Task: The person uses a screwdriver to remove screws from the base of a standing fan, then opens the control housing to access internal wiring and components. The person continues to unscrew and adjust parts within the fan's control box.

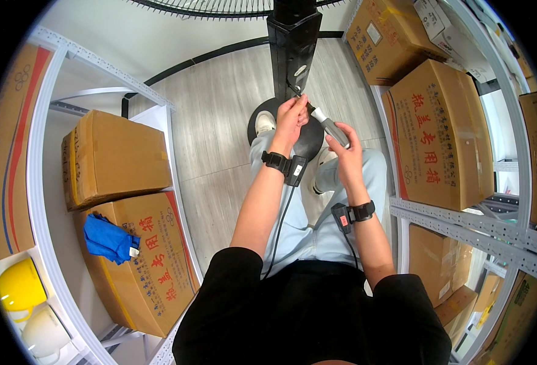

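A screwdriver [334,130] with a grey and white handle slants up and left toward the black post [294,52] of a standing fan. My right hand [349,152] is closed around the end of its handle. Farther up, the fingers of my left hand [291,121] pinch together where the dark shaft runs, close against the lower part of the post. The fingers partly cover the shaft, and whether its tip sits in a screw is too small to tell. Under my hands lies the fan's round black base [308,141].
Metal shelving [55,158] flanks me on the left, with cardboard boxes [125,158], a blue cloth [109,238] and a yellow hard hat [22,289]. More large boxes [442,137] fill the shelf at right. The fan's wire grille [201,8] hangs over the far side. Cables trail from both wrist straps.
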Motion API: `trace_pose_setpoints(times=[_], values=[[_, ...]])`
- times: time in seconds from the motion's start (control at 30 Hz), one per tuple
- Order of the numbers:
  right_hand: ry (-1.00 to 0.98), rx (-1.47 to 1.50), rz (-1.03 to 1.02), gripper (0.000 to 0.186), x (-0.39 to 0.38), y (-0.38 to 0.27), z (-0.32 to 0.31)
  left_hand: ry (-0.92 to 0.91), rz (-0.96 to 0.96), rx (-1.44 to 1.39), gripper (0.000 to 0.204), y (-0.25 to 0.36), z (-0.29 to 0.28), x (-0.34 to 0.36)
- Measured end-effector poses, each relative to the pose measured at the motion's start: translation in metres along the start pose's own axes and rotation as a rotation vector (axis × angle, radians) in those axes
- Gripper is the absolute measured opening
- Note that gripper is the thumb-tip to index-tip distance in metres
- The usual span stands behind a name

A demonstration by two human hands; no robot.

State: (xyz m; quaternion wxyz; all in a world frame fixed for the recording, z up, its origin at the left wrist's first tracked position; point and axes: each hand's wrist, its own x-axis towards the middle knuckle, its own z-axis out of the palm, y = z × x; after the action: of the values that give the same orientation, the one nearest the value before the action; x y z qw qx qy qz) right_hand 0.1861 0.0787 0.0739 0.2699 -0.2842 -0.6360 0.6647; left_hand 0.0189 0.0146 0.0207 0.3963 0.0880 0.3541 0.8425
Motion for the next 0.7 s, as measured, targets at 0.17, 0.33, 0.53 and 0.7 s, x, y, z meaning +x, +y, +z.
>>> trace_pose_setpoints(times=[0.17,0.33,0.53,0.7], values=[[-0.002,0.299,0.269,0.037,0.005,0.003,-0.008,-0.02,-0.007,-0.065,0.026,0.001,0.002,-0.002],[-0.061,0.285,0.333,0.038,0.01,0.007,-0.014,0.008,-0.028,-0.088,0.026,0.005,0.009,-0.005],[-0.039,0.174,0.153,0.039,0.009,0.006,-0.011,0.032,-0.003,0.049,0.027,0.002,0.001,-0.002],[-0.077,0.274,0.351,0.037,0.009,0.001,-0.014,-0.007,-0.013,-0.093,0.026,0.005,0.006,-0.004]])
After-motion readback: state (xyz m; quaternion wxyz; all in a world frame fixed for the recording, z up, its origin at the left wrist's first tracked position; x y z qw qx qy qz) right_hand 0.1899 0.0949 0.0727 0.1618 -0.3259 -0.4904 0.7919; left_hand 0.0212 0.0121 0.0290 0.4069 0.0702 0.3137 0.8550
